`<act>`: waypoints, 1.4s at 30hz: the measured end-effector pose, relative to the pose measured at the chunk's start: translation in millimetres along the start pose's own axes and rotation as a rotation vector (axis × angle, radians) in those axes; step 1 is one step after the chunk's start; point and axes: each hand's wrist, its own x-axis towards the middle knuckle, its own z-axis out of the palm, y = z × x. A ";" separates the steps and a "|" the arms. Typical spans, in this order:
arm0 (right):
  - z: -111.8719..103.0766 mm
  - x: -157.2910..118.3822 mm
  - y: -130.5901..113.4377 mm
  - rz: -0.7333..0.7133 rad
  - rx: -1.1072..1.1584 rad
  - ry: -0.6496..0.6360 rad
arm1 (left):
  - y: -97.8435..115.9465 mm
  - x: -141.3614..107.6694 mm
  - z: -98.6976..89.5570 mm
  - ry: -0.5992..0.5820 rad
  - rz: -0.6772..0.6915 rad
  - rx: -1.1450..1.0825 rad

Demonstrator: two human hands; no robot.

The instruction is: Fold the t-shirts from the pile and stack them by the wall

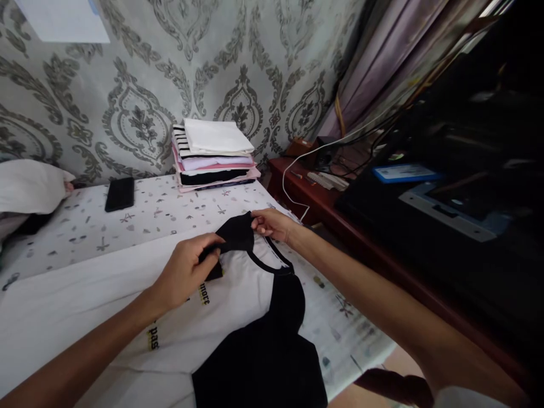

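A white T-shirt with black sleeves, a black neckband and dark printed lettering lies spread over the patterned sheet. My left hand is closed on the black sleeve on the far side, thumb against fingers. At the shoulder end of that same sleeve, my right hand pinches the black cloth just beyond the neckband. Between the two hands the black cloth is lifted and bunched. The other black sleeve lies flat toward me, its lower end running out of view.
Folded clothes are stacked against the patterned wall. A black phone lies left of the stack, and a white pillow-like bundle sits at far left. On the right stands a dark red wooden desk with a white cable.
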 end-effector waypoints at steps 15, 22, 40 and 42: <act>-7.5 9.8 6.7 -0.187 -0.071 0.184 | -11.6 -25.0 30.4 -0.321 0.352 0.367; -14.0 8.7 27.2 -0.936 -1.043 0.149 | -15.4 -29.7 37.8 -0.322 0.347 0.427; 40.2 -74.4 50.6 -0.779 -0.721 -0.138 | -26.8 -27.3 -4.9 -0.064 -0.211 -0.284; 39.5 -69.4 45.9 -0.726 -0.651 -0.155 | -29.8 -31.9 -9.4 -0.111 -0.222 -0.177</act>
